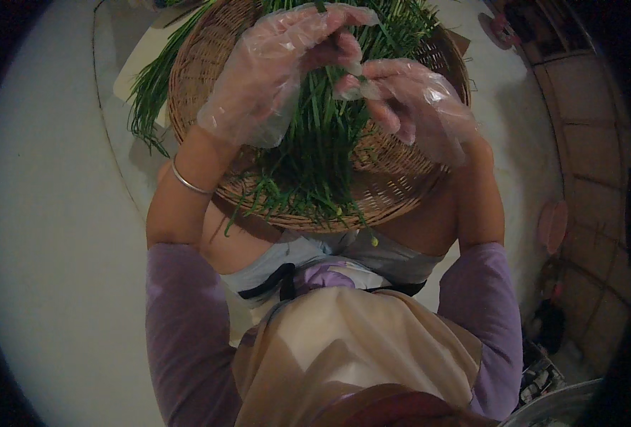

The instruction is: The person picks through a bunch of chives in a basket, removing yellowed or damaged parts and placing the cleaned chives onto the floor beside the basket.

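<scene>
A wide, round wicker basket [198, 80] rests on the person's thighs, holding a heap of long, flat green leaves that look like garlic chives [320, 144]. Both hands wear clear plastic gloves and hover above this heap. My left hand [288, 58] has its fingers curled; whether it grips a leaf is hidden. Against its lower fingertips, my right hand [411, 101] pinches a small bit of green leaf [362, 79] between thumb and forefinger. Loose leaf ends [278, 195] spill across the basket's near rim.
Another bunch of green leaves [152, 96] hangs over a pale board or stool [134, 69] at the basket's left. Pale floor [54, 213] surrounds the person. Along the right stand a tiled wall [587, 139], a pink object [553, 227] and part of a round container's rim [561, 397].
</scene>
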The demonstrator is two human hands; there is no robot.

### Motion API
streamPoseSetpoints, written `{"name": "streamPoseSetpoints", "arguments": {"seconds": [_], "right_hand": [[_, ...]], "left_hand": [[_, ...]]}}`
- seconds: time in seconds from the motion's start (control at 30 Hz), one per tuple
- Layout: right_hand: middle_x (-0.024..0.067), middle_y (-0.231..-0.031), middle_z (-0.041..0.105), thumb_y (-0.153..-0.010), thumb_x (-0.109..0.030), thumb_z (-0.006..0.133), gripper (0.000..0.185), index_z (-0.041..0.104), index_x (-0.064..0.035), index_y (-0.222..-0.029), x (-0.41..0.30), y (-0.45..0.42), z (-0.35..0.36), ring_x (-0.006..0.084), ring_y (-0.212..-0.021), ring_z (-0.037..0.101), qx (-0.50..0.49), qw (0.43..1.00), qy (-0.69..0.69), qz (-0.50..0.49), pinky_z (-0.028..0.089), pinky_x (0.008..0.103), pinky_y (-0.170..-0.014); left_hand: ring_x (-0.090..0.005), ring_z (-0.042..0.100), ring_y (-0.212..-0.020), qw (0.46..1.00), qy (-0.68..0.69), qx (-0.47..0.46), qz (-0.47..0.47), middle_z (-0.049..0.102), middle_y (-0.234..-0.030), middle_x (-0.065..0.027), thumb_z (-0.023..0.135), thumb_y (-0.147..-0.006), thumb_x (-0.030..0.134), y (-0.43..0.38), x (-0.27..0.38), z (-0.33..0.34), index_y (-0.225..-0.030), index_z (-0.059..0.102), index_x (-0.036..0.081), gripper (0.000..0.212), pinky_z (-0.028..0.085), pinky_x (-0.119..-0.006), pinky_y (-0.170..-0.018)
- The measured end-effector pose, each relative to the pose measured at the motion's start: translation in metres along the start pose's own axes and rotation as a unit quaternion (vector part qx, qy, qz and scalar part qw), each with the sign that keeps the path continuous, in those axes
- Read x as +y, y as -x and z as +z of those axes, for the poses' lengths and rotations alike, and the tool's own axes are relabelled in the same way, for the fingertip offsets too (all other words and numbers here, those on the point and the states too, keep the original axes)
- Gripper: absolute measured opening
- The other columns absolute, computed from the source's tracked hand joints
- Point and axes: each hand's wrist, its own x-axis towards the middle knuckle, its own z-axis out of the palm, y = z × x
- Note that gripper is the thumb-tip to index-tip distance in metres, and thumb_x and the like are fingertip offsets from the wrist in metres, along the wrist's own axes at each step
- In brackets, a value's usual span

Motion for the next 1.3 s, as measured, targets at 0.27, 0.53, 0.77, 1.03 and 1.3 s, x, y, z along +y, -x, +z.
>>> {"name": "streamPoseSetpoints", "arguments": {"seconds": [0.27, 0.53, 0.77, 1.03, 1.3], "right_hand": [[-0.0002, -0.067, 0.049, -0.090, -0.025, 0.056, 0.044, 0.053, 0.0027, -0.125, 0.006, -0.007, -0.001, 0.0075, -0.055, 0.042, 0.062, 0.997, 0.007, 0.033, 0.030, 0.0211, -0.045], [-0.0018, -0.068, 0.050, -0.091, -0.019, 0.058, 0.022, 0.059, -0.0047, -0.108, 0.010, -0.008, 0.012, 0.0059, -0.057, 0.046, 0.048, 0.998, 0.027, 0.037, 0.030, 0.0203, -0.048], [-0.0026, -0.076, 0.053, -0.092, -0.021, 0.057, 0.046, 0.049, -0.0063, -0.135, 0.015, -0.011, 0.005, 0.0054, -0.063, 0.046, 0.016, 1.000, -0.021, 0.011, 0.035, 0.0203, -0.054], [-0.0052, -0.072, 0.045, -0.089, -0.017, 0.055, 0.040, 0.053, -0.0055, -0.127, 0.020, -0.013, 0.003, 0.0049, -0.059, 0.039, 0.051, 0.998, 0.008, 0.035, 0.027, 0.0203, -0.051], [-0.0008, -0.075, 0.056, -0.090, -0.021, 0.057, 0.045, 0.053, -0.0039, -0.132, 0.005, -0.005, 0.001, 0.0066, -0.060, 0.047, 0.061, 0.991, 0.116, 0.029, 0.035, 0.0216, -0.053]], "left_hand": [[-0.0175, 0.058, -0.074, 0.997, 0.055, -0.028, 0.039, 0.062, -0.081, -0.0084, 0.045, -0.103, 0.035, -0.003, -0.009, -0.005, -0.119, 0.056, -0.004, 0.043, 0.050, -0.032, -0.071], [-0.0142, 0.063, -0.081, 0.999, -0.011, -0.008, 0.035, 0.065, -0.085, -0.0054, 0.050, -0.101, 0.031, -0.004, -0.022, -0.008, -0.115, 0.062, -0.001, 0.037, 0.051, -0.029, -0.077], [-0.0085, 0.062, -0.080, 0.994, 0.061, -0.045, 0.085, 0.064, -0.084, -0.0005, 0.055, -0.100, 0.031, -0.010, -0.040, -0.014, -0.115, 0.065, 0.001, 0.035, 0.052, -0.025, -0.079], [-0.0112, 0.063, -0.082, 0.993, 0.063, -0.049, 0.082, 0.065, -0.086, -0.0025, 0.054, -0.099, 0.029, -0.007, -0.035, -0.016, -0.115, 0.064, -0.002, 0.037, 0.053, -0.026, -0.081], [-0.0213, 0.064, -0.088, 0.994, 0.105, 0.019, 0.018, 0.066, -0.095, -0.0118, 0.048, -0.103, 0.029, -0.003, -0.012, -0.016, -0.120, 0.057, -0.006, 0.040, 0.054, -0.037, -0.085]]}}
